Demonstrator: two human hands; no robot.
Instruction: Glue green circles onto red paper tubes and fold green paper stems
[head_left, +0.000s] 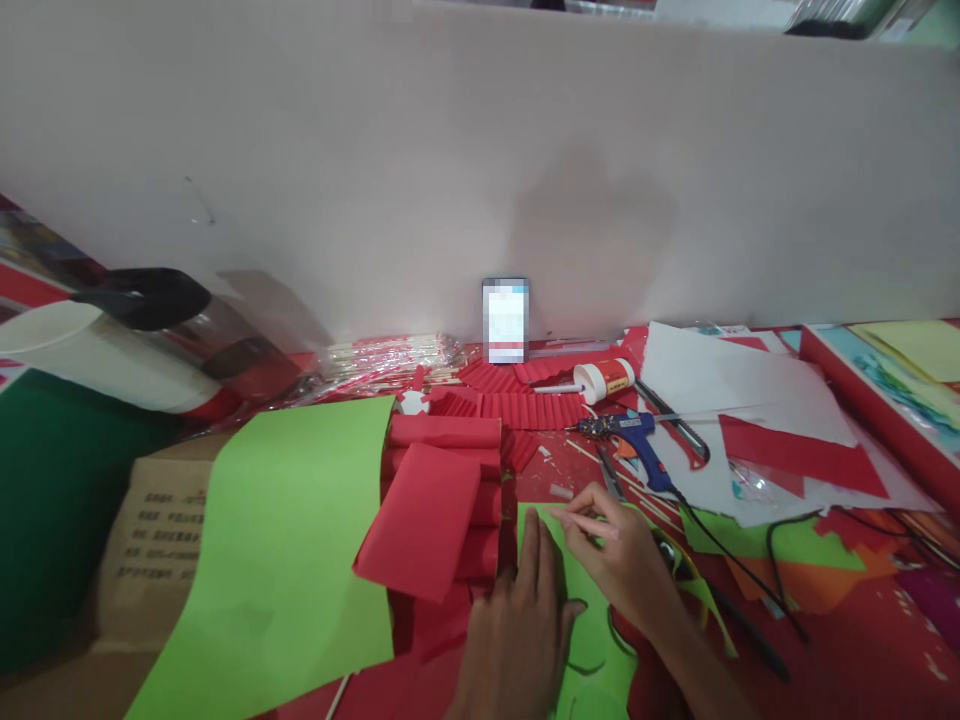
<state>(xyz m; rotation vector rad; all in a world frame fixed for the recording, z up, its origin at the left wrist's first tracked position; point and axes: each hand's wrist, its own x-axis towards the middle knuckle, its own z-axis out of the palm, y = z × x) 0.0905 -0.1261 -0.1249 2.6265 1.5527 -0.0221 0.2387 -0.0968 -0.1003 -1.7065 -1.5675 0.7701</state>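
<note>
The upper half of the frame is filled by a pale wall (360, 180), by which reach beyond the red tabletop (847, 650) is closed off. At lower left, a large green sheet (300, 540) is seen with no cuts or marks made out. At lower centre, the smaller green paper (611, 680) is being worked on: dark curved lines are shown in its lower part, though whether they are cut or drawn cannot be told, while its upper part appears to be unworked, so the piece is judged to be only partway done. It is held flat by the left hand (517, 630), fingers laid together and thumb set apart, nothing being gripped. Close to its top edge, a pencil-like stick (592, 524) is pinched between the thumb and fingers of the right hand (626, 570).

Room is hemmed in on the left by red paper rolls (442, 432) just beside the paper, and above right by a blue glue gun (637, 440), whose black cord (724, 545) is trailed toward lower right. The most open room is left at the lower right corner.
</note>
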